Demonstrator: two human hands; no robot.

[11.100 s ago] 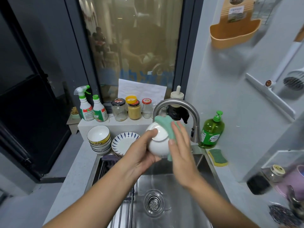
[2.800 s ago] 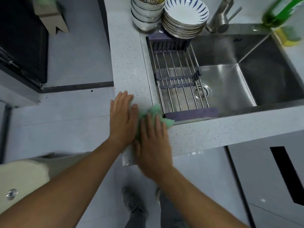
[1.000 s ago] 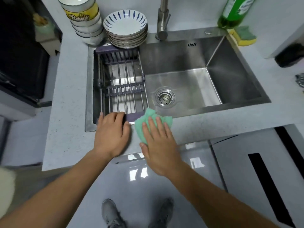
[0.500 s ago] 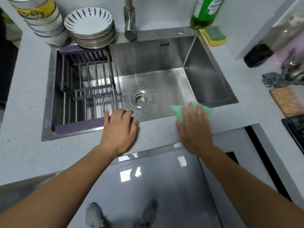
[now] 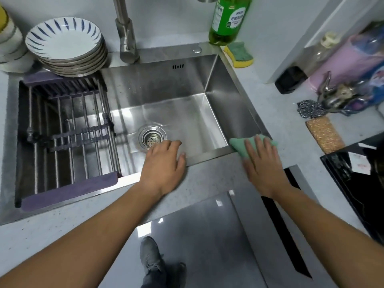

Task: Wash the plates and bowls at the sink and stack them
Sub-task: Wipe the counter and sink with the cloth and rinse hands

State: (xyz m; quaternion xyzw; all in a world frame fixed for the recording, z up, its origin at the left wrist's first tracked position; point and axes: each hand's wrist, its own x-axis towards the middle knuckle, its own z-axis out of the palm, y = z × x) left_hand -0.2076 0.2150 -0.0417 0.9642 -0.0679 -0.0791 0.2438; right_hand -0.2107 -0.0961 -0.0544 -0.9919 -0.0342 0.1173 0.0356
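A stack of white plates with blue rays (image 5: pixel 64 40) stands at the sink's back left corner, with stacked white bowls (image 5: pixel 10 46) at the frame's left edge beside it. The steel sink (image 5: pixel 176 113) holds no dishes. My left hand (image 5: pixel 163 165) rests flat on the sink's front rim, fingers straight. My right hand (image 5: pixel 264 163) presses a green cloth (image 5: pixel 241 145) flat onto the counter at the sink's front right corner.
A purple-ended wire rack (image 5: pixel 66 129) spans the sink's left half. The tap (image 5: pixel 125 32) rises behind. A green soap bottle (image 5: pixel 228 19) and yellow-green sponge (image 5: pixel 240 54) sit at the back right. Scourers, a cork pad (image 5: pixel 324 135) and a black cooktop (image 5: pixel 361 179) lie right.
My right hand has slid the green cloth rightward along the front counter to the sink's right corner. My left hand has followed right along the rim. The view has shifted right.
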